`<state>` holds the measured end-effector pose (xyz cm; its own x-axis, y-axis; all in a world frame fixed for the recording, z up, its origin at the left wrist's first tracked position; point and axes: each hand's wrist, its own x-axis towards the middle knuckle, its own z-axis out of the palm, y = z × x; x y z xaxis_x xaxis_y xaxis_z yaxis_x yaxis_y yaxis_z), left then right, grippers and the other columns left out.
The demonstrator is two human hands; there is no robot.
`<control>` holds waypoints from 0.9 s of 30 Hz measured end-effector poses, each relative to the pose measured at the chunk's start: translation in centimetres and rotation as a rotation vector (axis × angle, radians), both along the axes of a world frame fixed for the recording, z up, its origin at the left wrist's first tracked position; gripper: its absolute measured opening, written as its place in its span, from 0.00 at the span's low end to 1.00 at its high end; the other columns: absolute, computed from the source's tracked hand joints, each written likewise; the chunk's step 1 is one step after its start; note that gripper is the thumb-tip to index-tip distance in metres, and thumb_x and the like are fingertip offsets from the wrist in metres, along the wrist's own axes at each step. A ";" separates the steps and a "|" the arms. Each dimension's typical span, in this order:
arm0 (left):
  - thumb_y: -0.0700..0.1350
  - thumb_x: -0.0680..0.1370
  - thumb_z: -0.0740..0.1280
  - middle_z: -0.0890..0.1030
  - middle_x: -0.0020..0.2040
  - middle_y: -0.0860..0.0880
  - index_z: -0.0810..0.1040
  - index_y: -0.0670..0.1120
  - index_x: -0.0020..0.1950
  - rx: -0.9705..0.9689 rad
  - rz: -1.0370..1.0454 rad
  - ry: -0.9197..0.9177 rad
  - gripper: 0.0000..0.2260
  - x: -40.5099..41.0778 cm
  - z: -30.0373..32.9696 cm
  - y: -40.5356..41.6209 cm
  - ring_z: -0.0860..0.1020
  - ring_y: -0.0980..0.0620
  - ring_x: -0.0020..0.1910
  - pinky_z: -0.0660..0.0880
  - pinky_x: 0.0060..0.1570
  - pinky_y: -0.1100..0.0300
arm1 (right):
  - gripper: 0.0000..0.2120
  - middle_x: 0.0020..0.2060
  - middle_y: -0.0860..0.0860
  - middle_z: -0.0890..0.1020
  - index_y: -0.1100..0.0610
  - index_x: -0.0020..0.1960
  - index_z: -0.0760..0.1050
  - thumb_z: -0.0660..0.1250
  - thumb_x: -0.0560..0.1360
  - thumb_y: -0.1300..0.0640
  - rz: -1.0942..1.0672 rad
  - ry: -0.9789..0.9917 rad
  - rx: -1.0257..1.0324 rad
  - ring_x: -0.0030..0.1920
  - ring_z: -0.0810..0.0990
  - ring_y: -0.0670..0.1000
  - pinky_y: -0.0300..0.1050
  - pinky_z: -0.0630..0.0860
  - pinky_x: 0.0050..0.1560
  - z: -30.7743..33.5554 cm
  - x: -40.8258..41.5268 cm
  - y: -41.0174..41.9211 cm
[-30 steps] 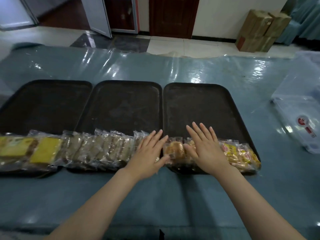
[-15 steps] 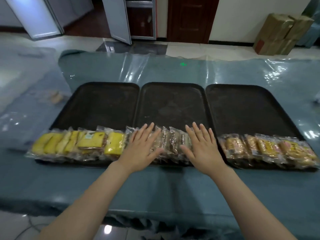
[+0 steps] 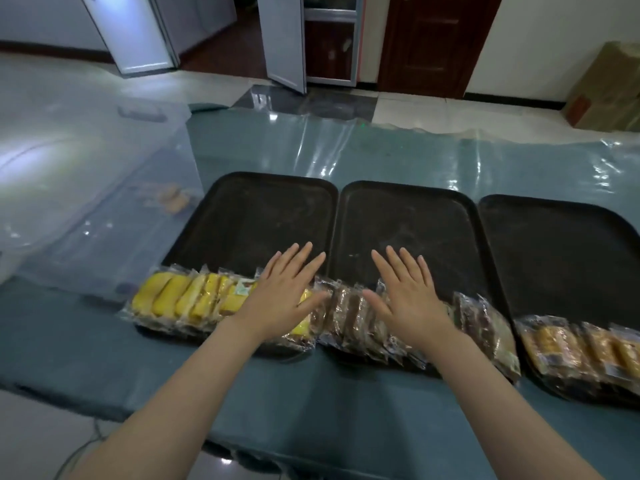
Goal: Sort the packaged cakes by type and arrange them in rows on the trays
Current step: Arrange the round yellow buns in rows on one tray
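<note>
Yellow cakes [image 3: 188,299]: they are lying as one overlapped row along the near edge of the left tray [image 3: 256,216], each packet leaning on its neighbour, likely so that a single type fills a single line.
Brown cakes [image 3: 349,317]: they are sitting in the same shingled fashion on the near edge of the middle tray [image 3: 408,223], with the row running on past the right hand to more dark packets [image 3: 481,320].
Golden cakes [image 3: 581,348]: they are filling the near edge of the right tray [image 3: 554,244], one kind to a tray again.
Long axis: each packet's length is running from the person toward the far rims, while the three rows themselves are running left to right across the counter [image 3: 311,403].
Spare space: the far parts of all three trays are showing bare and dark, seemingly kept for further rows.
Left hand [image 3: 284,299]: it is lying flat with fingers straight and spread over the end of the yellow row where it meets the brown one, gripping nothing; the commentator reads it as squaring the packets up.
Right hand [image 3: 407,299]: it is spread flat over the brown row, palm down, holding nothing either.
Contact: whether the palms are pressing on the wrappers or hovering just above is not clear.
Clear bin [image 3: 86,188]: it is standing on the counter to the left of the trays, with something pale blurred inside.
</note>
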<state>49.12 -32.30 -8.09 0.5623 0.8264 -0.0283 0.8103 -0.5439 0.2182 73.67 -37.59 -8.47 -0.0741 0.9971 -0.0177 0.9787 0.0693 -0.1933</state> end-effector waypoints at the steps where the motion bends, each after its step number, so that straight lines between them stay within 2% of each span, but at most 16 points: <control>1: 0.68 0.77 0.40 0.43 0.81 0.53 0.45 0.55 0.81 0.003 0.007 0.005 0.34 -0.5 0.0 0.6 0.38 0.54 0.79 0.35 0.76 0.55 | 0.37 0.81 0.51 0.45 0.47 0.81 0.41 0.38 0.77 0.31 0.004 0.005 -0.003 0.80 0.38 0.51 0.51 0.32 0.77 0.3 -0.5 0.8; 8: 0.69 0.76 0.37 0.44 0.81 0.53 0.47 0.56 0.81 -0.019 0.067 0.022 0.34 -4.7 0.7 3.9 0.38 0.54 0.79 0.36 0.76 0.53 | 0.37 0.81 0.52 0.49 0.48 0.81 0.43 0.38 0.78 0.31 0.084 -0.004 0.009 0.80 0.40 0.52 0.54 0.35 0.78 1.4 -5.0 5.3; 11: 0.68 0.77 0.40 0.44 0.81 0.54 0.48 0.57 0.81 -0.054 0.061 -0.003 0.33 -6.9 1.7 4.7 0.38 0.56 0.79 0.35 0.76 0.55 | 0.37 0.81 0.52 0.50 0.48 0.81 0.44 0.37 0.77 0.30 0.093 0.009 0.029 0.80 0.41 0.52 0.53 0.35 0.78 1.9 -7.7 6.9; 15: 0.67 0.77 0.41 0.44 0.81 0.54 0.48 0.57 0.81 -0.072 0.044 -0.019 0.33 -10.9 3.0 6.8 0.38 0.56 0.79 0.36 0.76 0.54 | 0.36 0.81 0.51 0.51 0.47 0.81 0.45 0.40 0.78 0.31 0.038 0.022 0.064 0.80 0.42 0.51 0.52 0.35 0.78 2.6 -12.2 8.6; 20: 0.71 0.73 0.39 0.43 0.81 0.55 0.47 0.57 0.81 -0.183 -0.031 0.054 0.37 -16.5 4.5 8.6 0.39 0.56 0.79 0.39 0.78 0.52 | 0.36 0.81 0.50 0.51 0.47 0.81 0.45 0.41 0.78 0.32 -0.026 0.089 0.034 0.80 0.43 0.51 0.51 0.35 0.78 2.4 -18.3 9.3; 27: 0.72 0.74 0.39 0.45 0.81 0.56 0.48 0.58 0.80 -0.151 -0.072 -0.074 0.37 -22.3 6.3 9.5 0.39 0.59 0.78 0.37 0.76 0.56 | 0.33 0.80 0.49 0.53 0.47 0.81 0.48 0.45 0.80 0.35 -0.121 0.191 0.021 0.80 0.44 0.50 0.49 0.36 0.77 2.4 -24.3 9.1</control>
